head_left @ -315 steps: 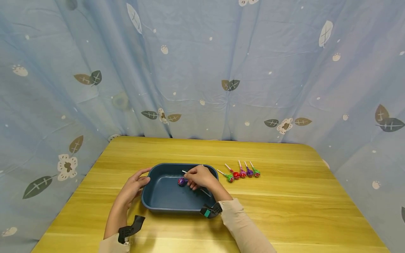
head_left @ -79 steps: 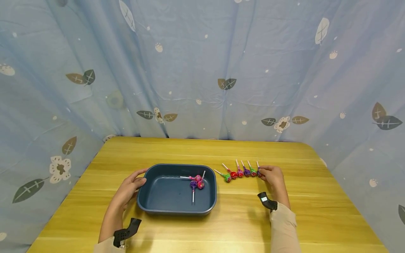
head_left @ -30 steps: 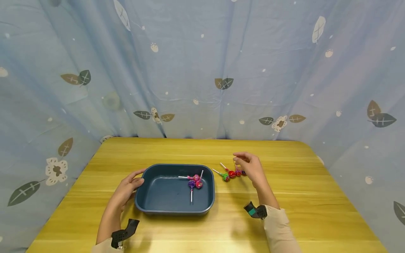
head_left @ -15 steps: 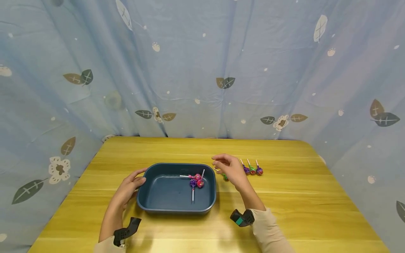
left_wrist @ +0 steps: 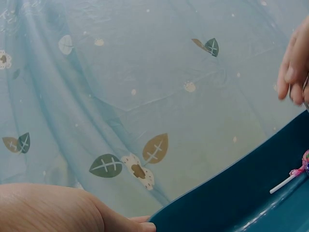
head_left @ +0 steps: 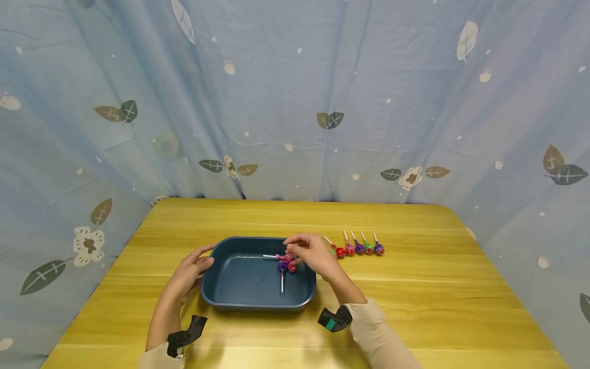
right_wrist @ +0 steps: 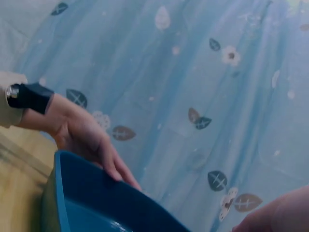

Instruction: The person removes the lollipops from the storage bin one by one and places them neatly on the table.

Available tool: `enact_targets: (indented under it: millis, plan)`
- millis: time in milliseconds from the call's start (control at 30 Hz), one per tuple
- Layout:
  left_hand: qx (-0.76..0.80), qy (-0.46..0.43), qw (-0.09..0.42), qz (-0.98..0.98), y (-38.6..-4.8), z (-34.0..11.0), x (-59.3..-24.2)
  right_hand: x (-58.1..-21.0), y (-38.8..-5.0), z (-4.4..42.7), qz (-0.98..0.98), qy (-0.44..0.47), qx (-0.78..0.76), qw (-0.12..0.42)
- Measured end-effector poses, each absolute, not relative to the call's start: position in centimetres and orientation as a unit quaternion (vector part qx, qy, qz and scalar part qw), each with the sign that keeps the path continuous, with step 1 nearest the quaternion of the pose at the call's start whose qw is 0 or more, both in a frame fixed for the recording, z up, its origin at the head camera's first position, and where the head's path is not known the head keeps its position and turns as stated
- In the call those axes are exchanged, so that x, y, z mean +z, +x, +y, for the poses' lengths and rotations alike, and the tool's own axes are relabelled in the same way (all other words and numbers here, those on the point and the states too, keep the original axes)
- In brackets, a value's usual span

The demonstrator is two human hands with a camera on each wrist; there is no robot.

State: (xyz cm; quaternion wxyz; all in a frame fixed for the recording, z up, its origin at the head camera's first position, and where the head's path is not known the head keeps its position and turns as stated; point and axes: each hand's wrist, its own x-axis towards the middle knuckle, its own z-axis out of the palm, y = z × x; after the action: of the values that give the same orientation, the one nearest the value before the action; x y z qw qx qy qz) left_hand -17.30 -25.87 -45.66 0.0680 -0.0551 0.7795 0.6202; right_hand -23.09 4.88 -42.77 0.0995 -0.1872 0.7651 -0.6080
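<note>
In the head view my left hand rests against the left side of the dark blue tray, thumb at the rim and fingers lying along the outside. My right hand hovers over the tray's right part, thumb and forefinger apart, just above a cluster of lollipops. A purple lollipop is there beside pink ones, partly covered by the fingers. The left wrist view shows one white stick in the tray and my right hand above it. In the right wrist view my left hand touches the rim.
On the wooden table, right of the tray, several lollipops lie in a row: a red one, a pink one, purple ones and a green one, with another green one partly behind my right hand. A patterned curtain hangs behind.
My right hand has released a purple lollipop at the row's right end and moved left, past the row, to above the tray. My left hand has stayed at the tray.
</note>
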Motion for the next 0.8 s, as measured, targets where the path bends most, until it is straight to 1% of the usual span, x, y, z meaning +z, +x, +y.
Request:
enact_targets:
  millis: [133,333,433,600,800]
  plan:
    - [0.621,-0.053,0.068,0.779,-17.4,-25.9,-45.7,-43.2,-23.5,4.3,0.776,-0.187,-0.593,0.108]
    - [0.618,-0.055,0.063,0.781,-17.3,-25.9,-45.7,-43.3,-23.9,3.8,0.831,-0.210,-0.509,0.080]
    - [0.617,-0.059,0.063,0.782,-17.3,-25.8,-45.6,-43.2,-24.0,3.5,0.856,-0.226,-0.458,0.076]
    - [0.614,-0.060,0.064,0.784,-17.3,-25.8,-45.5,-43.2,-24.0,3.2,0.876,-0.244,-0.404,0.095]
    - [0.616,-0.063,0.067,0.783,-17.3,-25.8,-45.5,-43.4,-24.1,2.6,0.880,-0.240,-0.393,0.117]
